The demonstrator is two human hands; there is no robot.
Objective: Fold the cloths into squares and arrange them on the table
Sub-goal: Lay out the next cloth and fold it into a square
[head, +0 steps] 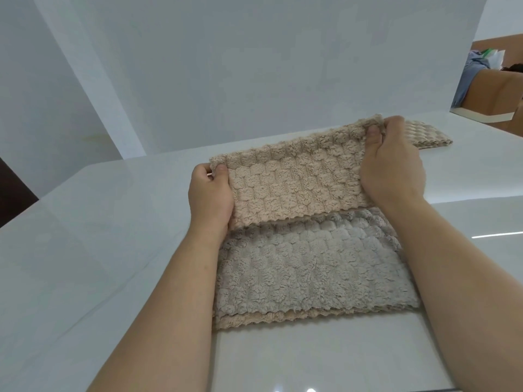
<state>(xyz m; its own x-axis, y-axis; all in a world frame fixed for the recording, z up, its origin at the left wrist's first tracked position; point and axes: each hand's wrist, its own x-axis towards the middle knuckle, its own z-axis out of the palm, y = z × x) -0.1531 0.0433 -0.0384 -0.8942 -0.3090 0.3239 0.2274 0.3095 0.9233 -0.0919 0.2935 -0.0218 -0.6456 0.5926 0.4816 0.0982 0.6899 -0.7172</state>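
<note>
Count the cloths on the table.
2. The near cloth lies in front, its far edge lifted by the left hand and right hand; the folded cloth lies behind the right hand, partly hidden.

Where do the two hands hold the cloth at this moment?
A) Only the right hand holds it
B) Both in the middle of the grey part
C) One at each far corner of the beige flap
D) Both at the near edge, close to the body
C: the left hand and the right hand each pinch one far corner of the beige flap, raised above the grey side that lies on the table.
</note>
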